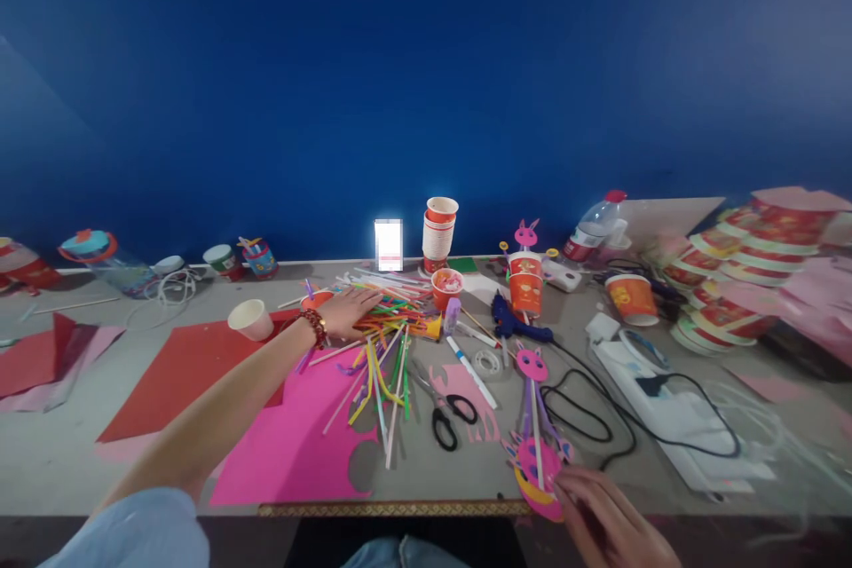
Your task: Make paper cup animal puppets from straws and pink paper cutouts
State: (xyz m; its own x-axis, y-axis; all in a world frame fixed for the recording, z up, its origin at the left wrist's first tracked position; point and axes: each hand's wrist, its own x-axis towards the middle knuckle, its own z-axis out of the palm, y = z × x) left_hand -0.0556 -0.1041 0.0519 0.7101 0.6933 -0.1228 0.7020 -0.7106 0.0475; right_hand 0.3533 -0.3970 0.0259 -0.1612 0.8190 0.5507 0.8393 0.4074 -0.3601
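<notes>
My left hand [350,312] reaches forward and lies, fingers stretched out, over a loose pile of coloured straws [399,309]. It is not gripping them visibly. At the front right, my right hand [609,510] has its fingertips closed at the edge of a pink and purple paper figure [536,457] with a pale straw along its middle and a yellow crescent near its bottom. The figure lies partly over the table's front edge. Black-handled scissors [453,422], a white and blue marker [472,373] and pink paper sheets [303,439] lie between my hands.
Stacked paper cups [439,235] stand by the blue wall. A finished-looking cup figure [525,275] is right of centre, near a dark blue glue gun [516,319] with its cord. On the right are a white power strip [656,390], a bottle [592,231] and cup stacks [752,257].
</notes>
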